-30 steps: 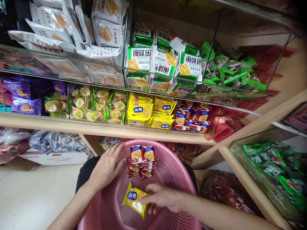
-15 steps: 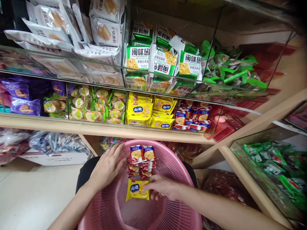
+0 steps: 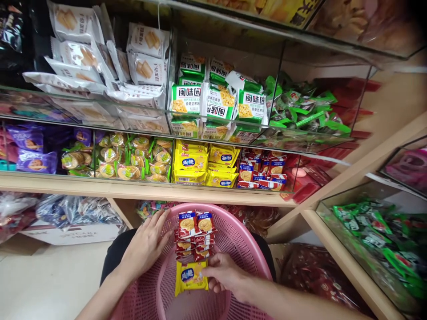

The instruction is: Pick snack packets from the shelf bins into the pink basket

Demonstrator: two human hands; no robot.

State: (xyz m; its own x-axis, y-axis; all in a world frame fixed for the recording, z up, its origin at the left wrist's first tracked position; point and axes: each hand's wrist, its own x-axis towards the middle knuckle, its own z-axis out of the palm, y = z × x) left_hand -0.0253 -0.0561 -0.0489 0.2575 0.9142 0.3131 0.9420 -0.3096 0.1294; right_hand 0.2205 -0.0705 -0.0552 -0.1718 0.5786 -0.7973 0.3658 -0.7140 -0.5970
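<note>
Right hand (image 3: 223, 275) pinches yellow cracker packet (image 3: 191, 278) at its edge: light, soft, slippery film, hold by the seal. Left hand (image 3: 145, 249) spread beside red biscuit packets (image 3: 195, 231) in pink basket (image 3: 242, 240).

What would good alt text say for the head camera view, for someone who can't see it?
Two bare hands work inside a pink plastic basket: the right hand touches a yellow biscuit packet below a stack of red-and-blue biscuit packets, and the left hand lies beside the stack. Behind, glass-fronted wooden shelves hold packaged snacks.
</note>
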